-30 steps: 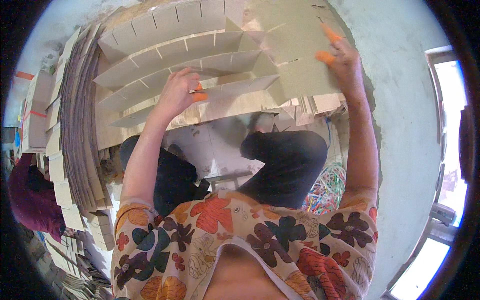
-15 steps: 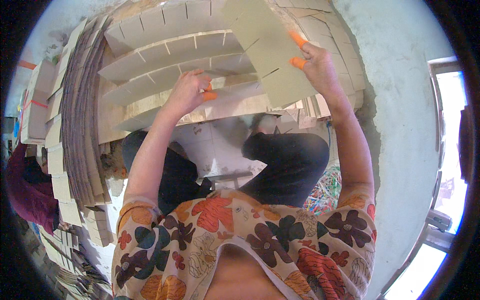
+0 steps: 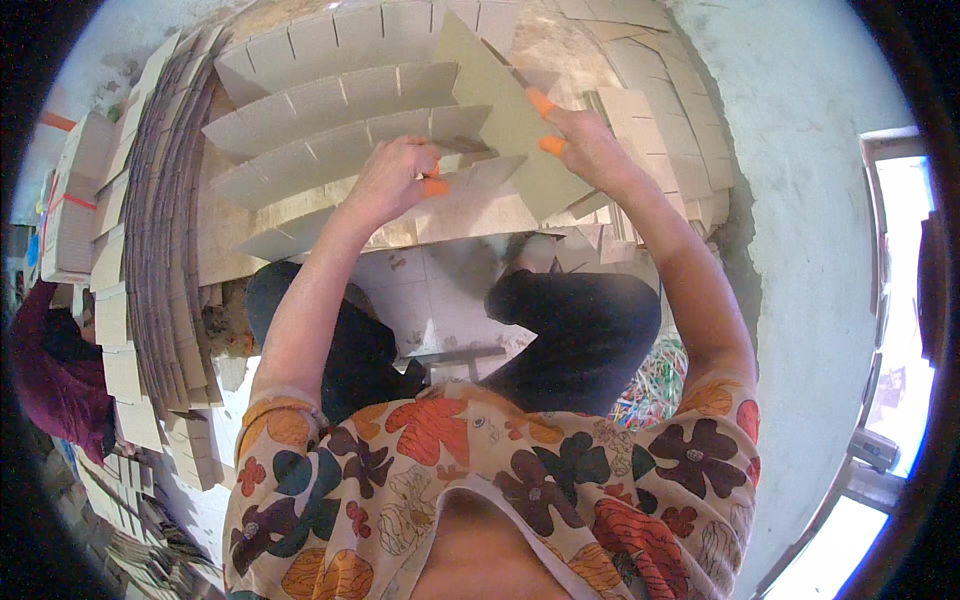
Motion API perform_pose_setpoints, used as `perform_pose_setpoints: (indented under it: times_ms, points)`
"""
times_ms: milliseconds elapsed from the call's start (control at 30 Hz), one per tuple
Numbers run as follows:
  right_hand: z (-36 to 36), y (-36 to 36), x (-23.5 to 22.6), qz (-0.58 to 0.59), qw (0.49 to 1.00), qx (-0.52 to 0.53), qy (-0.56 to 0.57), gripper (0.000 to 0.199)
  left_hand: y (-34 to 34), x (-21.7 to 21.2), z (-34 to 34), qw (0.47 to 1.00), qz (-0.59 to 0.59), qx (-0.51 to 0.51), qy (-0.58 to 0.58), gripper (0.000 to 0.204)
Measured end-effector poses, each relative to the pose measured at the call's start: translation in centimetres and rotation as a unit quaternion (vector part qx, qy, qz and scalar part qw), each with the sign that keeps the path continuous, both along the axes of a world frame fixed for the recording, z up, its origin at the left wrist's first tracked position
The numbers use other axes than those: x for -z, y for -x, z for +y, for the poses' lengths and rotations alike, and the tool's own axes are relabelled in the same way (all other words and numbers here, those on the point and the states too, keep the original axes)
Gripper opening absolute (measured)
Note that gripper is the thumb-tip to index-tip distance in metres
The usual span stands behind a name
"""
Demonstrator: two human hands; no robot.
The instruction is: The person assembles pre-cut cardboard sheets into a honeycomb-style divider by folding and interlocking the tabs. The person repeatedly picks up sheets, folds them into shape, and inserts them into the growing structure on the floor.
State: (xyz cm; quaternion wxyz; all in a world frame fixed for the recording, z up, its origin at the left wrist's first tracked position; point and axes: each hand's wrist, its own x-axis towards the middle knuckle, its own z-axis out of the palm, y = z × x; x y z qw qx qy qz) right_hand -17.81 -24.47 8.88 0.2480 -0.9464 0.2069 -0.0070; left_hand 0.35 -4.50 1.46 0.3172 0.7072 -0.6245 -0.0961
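Several gapped strips (image 3: 320, 105) beside left fingers (image 3: 435, 187), hold unclear; panel (image 3: 518, 128) by its edge in right fingers (image 3: 541, 102).

The sheet (image 3: 520, 130), flat, plain and greenish tan, stood aslant at the strips' right ends. The strips (image 3: 345, 98), grey-tan and slotted along their upper edges, stood on edge in roughly parallel rows to its left.

We record long, slotted grey cardboard strips (image 3: 325, 100) standing in rows on a flat tan wooden board (image 3: 490, 216), a brown layered cardboard stack (image 3: 165, 220) to their left, and a pale plaster wall (image 3: 815, 250) to the right.
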Motion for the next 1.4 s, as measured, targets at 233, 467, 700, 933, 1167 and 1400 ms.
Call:
perform_pose_setpoints:
  times_ms: [233, 467, 700, 933, 1167, 1400]
  points:
    - [-0.6, 0.1, 0.0, -0.032, 0.998, -0.052, 0.016, 0.060, -0.3, -0.7, -0.4, 0.998, 0.014, -0.001, -0.062, 0.034]
    - [0.7, 0.4, -0.1, -0.074, 0.996, -0.056, 0.003, 0.040, -1.1, -0.5, -0.5, 0.998, 0.037, -0.015, -0.056, 0.025]
    - [-1.4, -2.1, -0.6, -0.008, 0.996, -0.091, 0.011, 0.041, -1.2, -0.7, -0.8, 1.000, 0.015, 0.010, 0.002, 0.025]
    - [0.9, -3.1, -2.1, 0.090, 0.994, -0.059, -0.008, 0.082, -2.0, 0.0, -1.0, 0.999, -0.001, 0.023, -0.022, 0.024]
    - [0.0, 0.0, 0.9, 0.023, 0.992, -0.112, 0.048, 0.090, -1.4, 0.3, -0.7, 0.999, 0.003, -0.004, -0.041, 0.027]
    - [1.6, 1.3, 1.5, 0.020, 0.999, -0.044, 0.010, 0.084, -1.6, -2.1, -3.8, 0.995, -0.072, -0.019, 0.060, 0.023]
